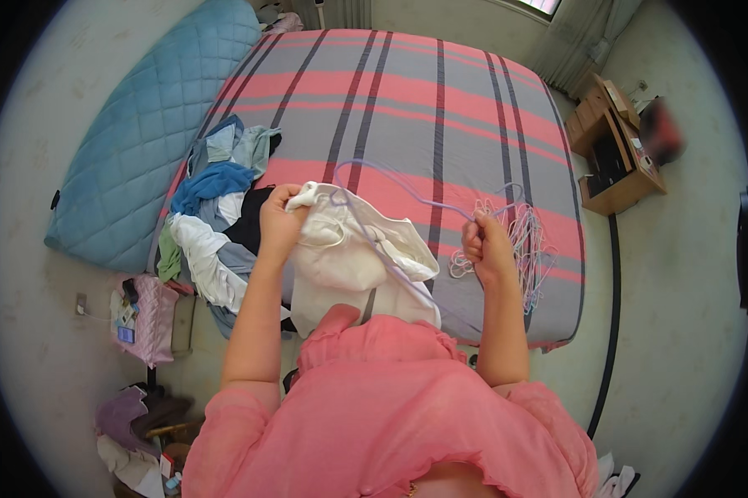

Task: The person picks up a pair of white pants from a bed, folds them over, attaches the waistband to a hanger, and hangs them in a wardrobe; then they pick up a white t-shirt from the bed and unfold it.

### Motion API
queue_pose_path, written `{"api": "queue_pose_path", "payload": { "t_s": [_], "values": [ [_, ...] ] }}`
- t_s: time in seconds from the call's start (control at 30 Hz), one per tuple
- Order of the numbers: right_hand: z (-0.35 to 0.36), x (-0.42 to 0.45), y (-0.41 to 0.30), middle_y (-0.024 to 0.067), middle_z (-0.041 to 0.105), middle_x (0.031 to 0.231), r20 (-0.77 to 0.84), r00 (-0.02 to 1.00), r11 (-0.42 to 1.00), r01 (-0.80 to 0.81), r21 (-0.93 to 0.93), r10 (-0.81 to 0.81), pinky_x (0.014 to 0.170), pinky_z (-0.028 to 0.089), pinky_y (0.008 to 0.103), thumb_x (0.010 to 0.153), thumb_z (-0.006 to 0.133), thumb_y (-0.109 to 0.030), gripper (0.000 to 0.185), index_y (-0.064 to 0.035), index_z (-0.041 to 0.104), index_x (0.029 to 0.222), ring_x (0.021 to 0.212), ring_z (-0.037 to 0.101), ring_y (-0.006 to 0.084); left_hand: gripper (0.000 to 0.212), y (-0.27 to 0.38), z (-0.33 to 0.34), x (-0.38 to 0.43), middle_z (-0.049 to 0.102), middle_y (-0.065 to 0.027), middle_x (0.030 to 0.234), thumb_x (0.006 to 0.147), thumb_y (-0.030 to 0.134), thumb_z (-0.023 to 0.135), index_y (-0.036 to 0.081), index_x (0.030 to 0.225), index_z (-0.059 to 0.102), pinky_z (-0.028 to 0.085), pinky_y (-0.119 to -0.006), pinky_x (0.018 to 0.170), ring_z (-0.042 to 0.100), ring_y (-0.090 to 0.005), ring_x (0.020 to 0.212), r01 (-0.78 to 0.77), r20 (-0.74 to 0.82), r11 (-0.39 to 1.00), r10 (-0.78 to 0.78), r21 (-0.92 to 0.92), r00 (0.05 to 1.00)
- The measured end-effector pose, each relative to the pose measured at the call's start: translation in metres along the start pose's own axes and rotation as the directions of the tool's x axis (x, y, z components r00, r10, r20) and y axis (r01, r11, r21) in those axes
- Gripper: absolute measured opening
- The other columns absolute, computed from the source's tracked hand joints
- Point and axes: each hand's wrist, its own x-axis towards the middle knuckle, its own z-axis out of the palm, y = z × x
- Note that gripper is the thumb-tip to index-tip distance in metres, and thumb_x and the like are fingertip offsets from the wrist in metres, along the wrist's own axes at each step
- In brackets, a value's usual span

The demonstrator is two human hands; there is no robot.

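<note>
My left hand point(282, 223) grips the edge of a white garment point(343, 261) that hangs over the near edge of the bed. In my right hand point(487, 244) is a thin purple clothes hanger point(405, 187), pinched at its side. The hanger stretches left across the white garment, where its other part lies over the cloth. Beside and behind my right hand, a bundle of pastel hangers point(529, 249) rests on the bed. Left of my left hand is a pile of clothes point(215, 187), with blue, white, black and green pieces.
A striped bedspread point(399, 124) covers the bed. A blue quilted mattress point(143, 137) leans at the wall on the left. A small table with a pink cover point(156, 317) stands at the lower left, more clothes point(122, 414) below it. A wooden desk point(623, 187) is on the right.
</note>
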Motion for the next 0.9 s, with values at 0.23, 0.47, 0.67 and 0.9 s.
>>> {"api": "queue_pose_path", "payload": {
  "t_s": [0.23,0.47,0.67,0.9],
  "values": [
    [0.026,-0.002,0.003,-0.0056,0.030,0.048,0.084,0.964,0.961,-0.260,0.093,0.252,0.034,0.014,0.0209,0.090,0.044,-0.031,0.037,-0.0120,0.046,0.058,0.036,0.019,0.0046,0.018,0.008,0.018,-0.016,0.054,-0.0096,0.082,0.068,-0.008,0.056,0.002,0.082,0.057,0.043,-0.030,0.068,0.055,-0.0255,0.076,-0.405,-0.019,0.789,0.465,0.462,0.885],
    [0.016,0.008,0.012,-0.0057,0.029,0.049,0.093,0.932,0.925,-0.359,0.120,0.350,0.034,0.014,0.0209,0.092,0.044,-0.031,0.035,-0.0104,0.044,0.063,0.036,0.019,0.0044,0.017,-0.002,0.012,-0.018,0.054,-0.0108,0.082,0.066,-0.005,0.055,0.004,0.080,0.052,0.045,-0.036,0.063,0.055,-0.0309,0.075,-0.484,0.025,0.655,0.579,0.581,0.815],
    [0.006,0.014,0.017,-0.0064,0.029,0.049,0.023,0.921,0.921,-0.389,0.036,0.388,0.034,0.014,0.0203,0.091,0.046,-0.031,0.034,-0.0110,0.044,0.063,0.037,0.019,0.0039,0.019,-0.007,0.003,-0.022,0.054,-0.0102,0.082,0.064,-0.007,0.055,0.006,0.079,0.052,0.046,-0.038,0.062,0.056,-0.0301,0.074,-0.613,0.156,0.543,0.663,0.574,0.732],
    [0.035,-0.003,-0.006,-0.0051,0.031,0.047,0.001,0.991,0.983,0.133,-0.126,-0.134,0.037,0.017,0.0222,0.092,0.044,-0.032,0.040,-0.0101,0.043,0.059,0.039,0.023,0.0050,0.023,-0.007,0.012,-0.021,0.055,-0.0072,0.082,0.067,-0.005,0.061,0.005,0.086,0.053,0.045,-0.032,0.067,0.056,-0.0240,0.077,-0.517,0.135,0.682,0.532,0.517,0.836]
  ]
}}
